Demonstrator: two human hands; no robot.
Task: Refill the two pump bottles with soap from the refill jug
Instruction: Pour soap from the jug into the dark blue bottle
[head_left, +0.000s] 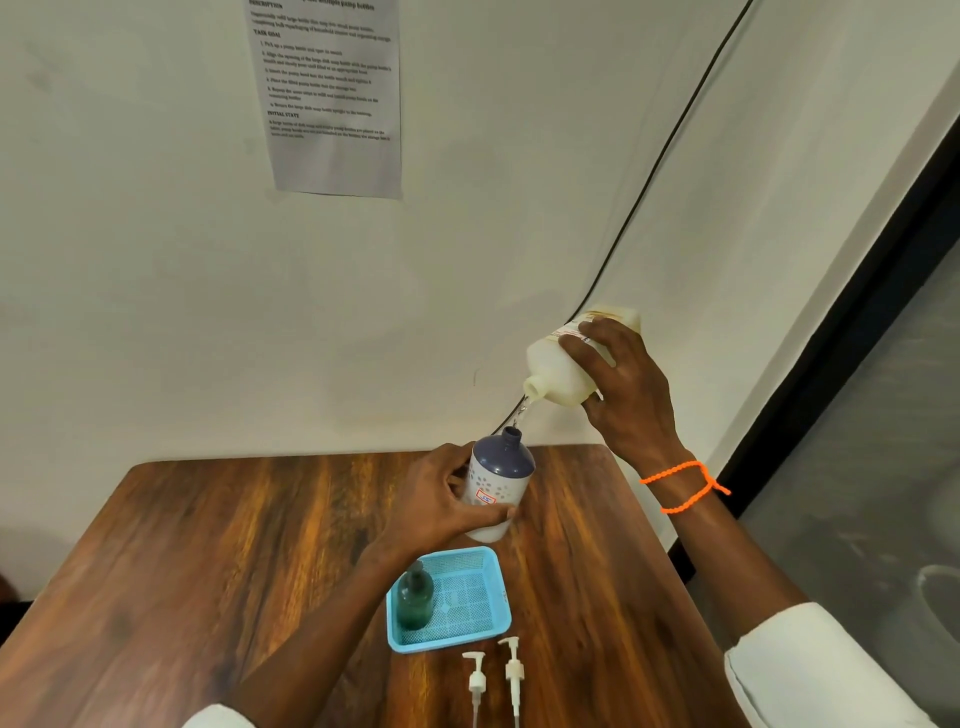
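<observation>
1. While soap runs from the tilted jug (566, 364), the head view counts two pump bottles, two loose pump heads (477, 678) (513, 670) and one blue basket (498, 587).
2. The left hand (441, 499) wraps the white bottle (501, 480), held above the table (208, 545).
3. The right hand (628, 395) grips the jug, higher up.
4. The green bottle (415, 597) stands in the basket, just beneath the left wrist.

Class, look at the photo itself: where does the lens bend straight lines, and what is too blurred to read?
Head view: wide-angle lens bows the black cable and wall edge; the notice sheet is too soft to read; the soap stream under the refill jug is barely visible.
</observation>
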